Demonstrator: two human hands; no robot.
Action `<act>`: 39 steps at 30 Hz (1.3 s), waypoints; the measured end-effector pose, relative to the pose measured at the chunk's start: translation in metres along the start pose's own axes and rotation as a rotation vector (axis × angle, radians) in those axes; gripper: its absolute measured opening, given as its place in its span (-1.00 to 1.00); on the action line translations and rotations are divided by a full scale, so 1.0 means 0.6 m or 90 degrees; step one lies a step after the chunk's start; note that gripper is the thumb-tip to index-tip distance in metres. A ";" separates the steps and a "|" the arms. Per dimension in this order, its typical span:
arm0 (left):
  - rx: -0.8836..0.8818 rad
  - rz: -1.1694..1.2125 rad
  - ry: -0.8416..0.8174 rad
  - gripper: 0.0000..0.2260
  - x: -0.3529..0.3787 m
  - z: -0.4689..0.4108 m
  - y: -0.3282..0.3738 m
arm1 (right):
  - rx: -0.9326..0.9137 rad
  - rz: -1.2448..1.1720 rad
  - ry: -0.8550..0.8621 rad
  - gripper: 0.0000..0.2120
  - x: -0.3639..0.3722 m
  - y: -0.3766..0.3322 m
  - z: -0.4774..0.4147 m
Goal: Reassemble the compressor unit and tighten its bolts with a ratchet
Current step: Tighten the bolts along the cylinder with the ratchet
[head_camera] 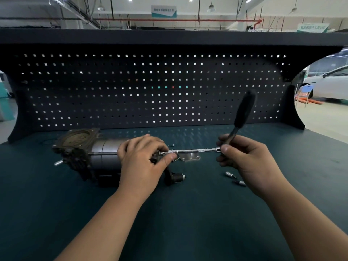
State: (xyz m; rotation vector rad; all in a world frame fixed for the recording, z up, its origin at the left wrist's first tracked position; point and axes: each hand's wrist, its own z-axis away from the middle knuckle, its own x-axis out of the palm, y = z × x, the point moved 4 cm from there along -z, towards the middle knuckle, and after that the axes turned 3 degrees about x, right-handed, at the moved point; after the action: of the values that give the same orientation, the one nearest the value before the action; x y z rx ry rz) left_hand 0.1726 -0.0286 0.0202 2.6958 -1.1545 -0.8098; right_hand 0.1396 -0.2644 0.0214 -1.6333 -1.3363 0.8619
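The compressor unit [94, 153], a dark metal cylinder with a flanged head at its left end, lies on its side on the dark green bench top [169, 213]. My left hand [143, 159] rests over its right end, thumb and fingertips pinching the tip of a silver extension bar [194, 151]. That bar runs level to the right into a ratchet [243, 113], whose black handle points up and away. My right hand [244, 159] grips the ratchet near its head. The bolt under the socket is hidden by my left fingers.
A small silver bracket plate [190, 158] lies just behind the bar. Two loose sockets or bits [235, 178] sit on the mat below my right hand. A black pegboard wall [150, 87] closes off the back of the bench. A thin ring lies behind the compressor at the left.
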 end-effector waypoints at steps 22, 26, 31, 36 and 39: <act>0.034 -0.089 -0.052 -0.64 0.000 -0.002 0.012 | 0.351 -0.068 -0.090 -0.62 0.041 0.041 -0.030; 0.041 -0.087 -0.056 -0.64 0.000 -0.001 0.010 | 0.442 -0.150 -0.121 -0.55 0.039 0.033 -0.029; 0.040 -0.118 -0.073 -0.62 0.004 -0.002 0.009 | 0.373 -0.089 -0.089 -0.64 0.045 0.027 -0.034; 0.037 -0.127 -0.086 -0.61 0.005 -0.003 0.009 | 0.012 0.238 -0.001 -0.67 0.025 0.018 -0.036; 0.040 -0.136 -0.094 -0.61 0.006 -0.002 0.007 | -0.132 0.341 0.024 -0.72 0.020 0.024 -0.029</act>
State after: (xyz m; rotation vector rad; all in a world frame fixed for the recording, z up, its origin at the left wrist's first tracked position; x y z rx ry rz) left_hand 0.1727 -0.0341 0.0205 2.8902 -0.9429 -1.0338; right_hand 0.1634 -0.2571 0.0156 -2.2118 -0.9950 1.0152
